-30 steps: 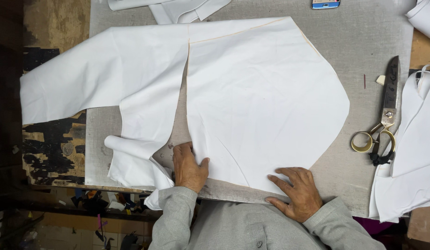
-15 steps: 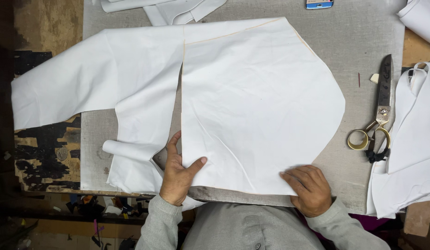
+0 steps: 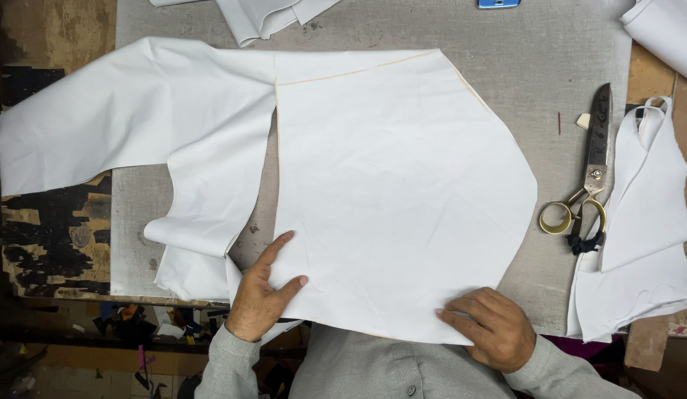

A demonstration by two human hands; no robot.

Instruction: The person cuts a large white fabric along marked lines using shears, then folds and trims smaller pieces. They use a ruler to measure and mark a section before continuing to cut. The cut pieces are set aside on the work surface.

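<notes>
A large white fabric piece [image 3: 402,192] with a curved right edge and faint chalk lines lies flat on the grey table cover [image 3: 535,66]. My left hand [image 3: 260,292] presses flat on its near left corner, fingers spread. My right hand [image 3: 491,325] rests on its near right edge, fingers curled over the cloth. A second white fabric piece [image 3: 136,133] lies to the left, hanging over the table's left side, its lower part folded.
Large scissors [image 3: 591,170] with brass handles lie at the right, beside a small chalk piece [image 3: 583,120]. More white cloth [image 3: 646,222] sits at the right edge, and other cloth [image 3: 266,15] at the far side. A blue object [image 3: 497,4] is at the top.
My left hand slid up onto the big piece's near left corner and spread flat. My right hand shifted slightly right along the near edge. The cloth lies a little smoother.
</notes>
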